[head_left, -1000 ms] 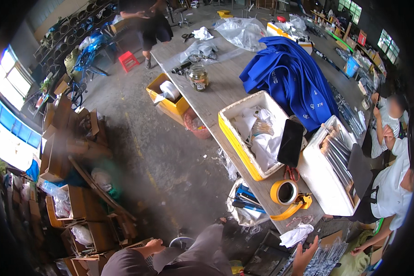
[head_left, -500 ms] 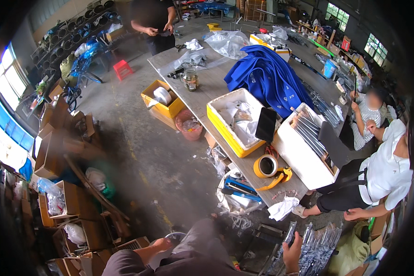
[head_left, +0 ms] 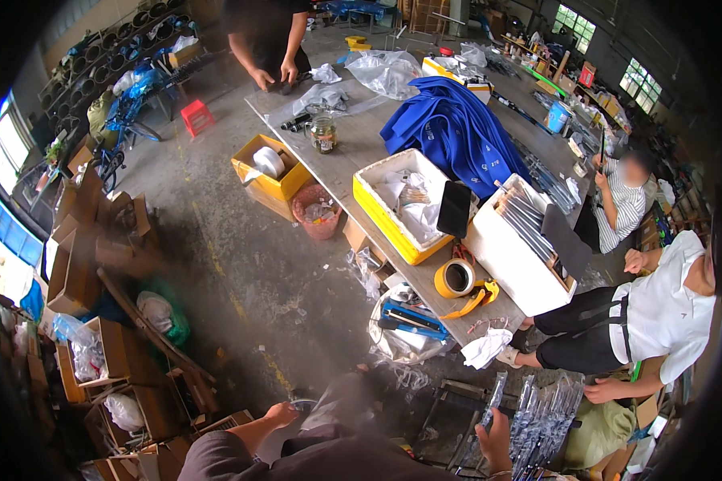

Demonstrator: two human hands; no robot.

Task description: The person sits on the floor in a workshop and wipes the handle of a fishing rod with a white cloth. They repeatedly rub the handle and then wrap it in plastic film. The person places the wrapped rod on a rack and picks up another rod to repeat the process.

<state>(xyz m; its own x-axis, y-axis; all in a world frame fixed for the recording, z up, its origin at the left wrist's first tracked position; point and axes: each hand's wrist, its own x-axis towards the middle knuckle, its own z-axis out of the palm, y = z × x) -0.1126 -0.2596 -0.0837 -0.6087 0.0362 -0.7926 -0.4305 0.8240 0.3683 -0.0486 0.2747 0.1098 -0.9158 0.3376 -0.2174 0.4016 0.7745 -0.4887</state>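
Note:
Low in the picture, my left hand [head_left: 281, 414] has its fingers curled beside a pale round rim [head_left: 303, 403]; what they grip, if anything, I cannot make out. My right hand [head_left: 495, 439] is raised with thumb and fingers apart, at the near left end of a row of long pieces in clear plastic wrap [head_left: 544, 413]. One wrapped strip [head_left: 496, 394] shows just beyond its fingertips; I cannot tell whether they touch. At the row's right end is the hand [head_left: 606, 390] of a person in a white shirt.
A long table [head_left: 337, 172] holds a yellow-and-white foam box [head_left: 385, 228], a white box of rods [head_left: 497, 256], blue cloth [head_left: 449, 128], a tape roll [head_left: 455, 278] and a phone [head_left: 454, 208]. Cartons [head_left: 104, 353] crowd the left. Two more people are by the table.
The white-shirted person's hand has come down to the wrapped pieces. At the far end, another person has lowered both hands toward the table. My view has shifted slightly; my hands stay low.

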